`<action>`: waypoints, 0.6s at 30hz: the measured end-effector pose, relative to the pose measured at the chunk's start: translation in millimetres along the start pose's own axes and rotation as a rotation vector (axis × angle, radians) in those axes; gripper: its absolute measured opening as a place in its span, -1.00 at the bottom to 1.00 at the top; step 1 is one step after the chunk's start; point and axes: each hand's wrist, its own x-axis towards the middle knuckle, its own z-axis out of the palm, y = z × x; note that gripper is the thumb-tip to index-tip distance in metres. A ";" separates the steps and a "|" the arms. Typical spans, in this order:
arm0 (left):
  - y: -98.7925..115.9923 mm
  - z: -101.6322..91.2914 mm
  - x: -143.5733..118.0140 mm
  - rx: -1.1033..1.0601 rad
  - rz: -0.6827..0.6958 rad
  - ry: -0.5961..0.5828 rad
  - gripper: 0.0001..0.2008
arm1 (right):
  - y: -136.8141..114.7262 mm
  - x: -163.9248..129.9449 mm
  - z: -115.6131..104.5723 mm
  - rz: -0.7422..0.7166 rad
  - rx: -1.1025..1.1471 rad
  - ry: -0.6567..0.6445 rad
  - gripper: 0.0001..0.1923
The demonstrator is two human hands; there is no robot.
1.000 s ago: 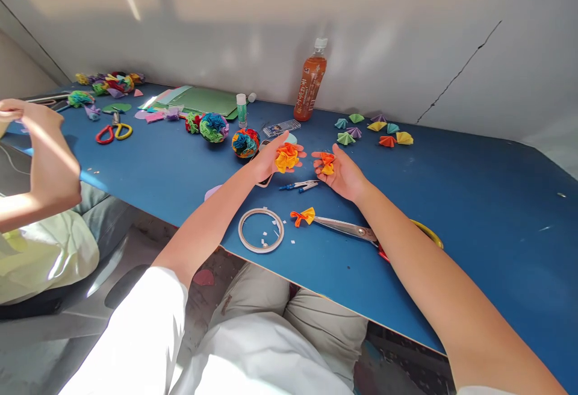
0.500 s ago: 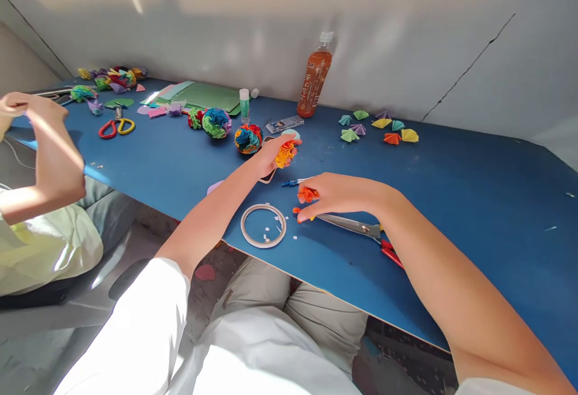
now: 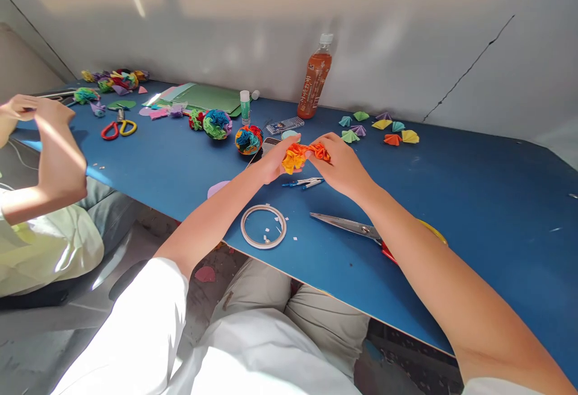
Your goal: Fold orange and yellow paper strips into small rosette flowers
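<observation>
My left hand (image 3: 276, 160) is closed around a yellow-orange ruffled paper flower (image 3: 294, 159). Right beside it, my right hand (image 3: 338, 163) pinches an orange-red ruffled paper piece (image 3: 320, 152), which meets the yellow one; whether they are joined I cannot tell. Below the hands lies a pair of compasses (image 3: 303, 183). Large scissors (image 3: 356, 226) with red and yellow handles rest under my right forearm, which hides part of them. A roll of tape (image 3: 244, 226) with small white bits inside lies near the table edge. A phone partly shows behind my left hand.
Multicoloured ruffled paper balls (image 3: 217, 124) and a glue stick (image 3: 245, 108) stand behind. A drink bottle (image 3: 315, 79) leans against the wall. Several folded paper pieces (image 3: 350, 136) lie back right. Red-yellow scissors (image 3: 119, 129) and green paper sheets (image 3: 210, 97) lie left, near another person's arm (image 3: 58, 151).
My right hand has moved up and left from above the large scissors, bringing the orange-red paper against the yellow-orange flower. The compasses and scissor blades are now more exposed.
</observation>
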 end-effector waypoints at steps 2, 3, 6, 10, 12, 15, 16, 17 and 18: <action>-2.7 5.7 -2.9 0.009 -0.031 -0.061 -0.62 | 3.1 0.6 9.3 -0.008 -0.027 0.032 -0.68; -4.4 8.7 -4.6 0.011 -0.035 -0.090 -0.61 | 3.2 0.1 14.3 -0.013 -0.041 0.040 -0.66; -10.0 17.8 -10.5 0.016 -0.025 -0.131 -0.63 | -0.7 -2.5 27.8 -0.027 -0.072 0.064 -0.56; -15.9 28.5 -17.3 0.026 -0.028 -0.135 -0.67 | -5.0 -4.7 35.6 -0.050 -0.028 0.022 -0.47; -17.3 31.4 -18.1 0.040 -0.009 -0.077 -0.71 | -3.0 -4.4 34.3 -0.026 0.024 -0.015 -0.41; -18.7 31.4 -15.4 0.072 0.027 -0.015 -0.74 | 4.4 -2.5 29.8 0.030 0.155 -0.110 -0.19; -19.0 30.6 -13.9 0.084 0.037 -0.011 -0.72 | 7.4 -1.5 28.5 0.044 0.215 -0.147 -0.10; -19.3 29.4 -12.2 0.095 0.046 -0.009 -0.70 | 10.3 -0.5 27.6 0.058 0.280 -0.177 -0.03; -19.1 28.0 -10.6 0.106 0.057 -0.005 -0.67 | 13.3 0.7 27.1 0.071 0.351 -0.198 0.02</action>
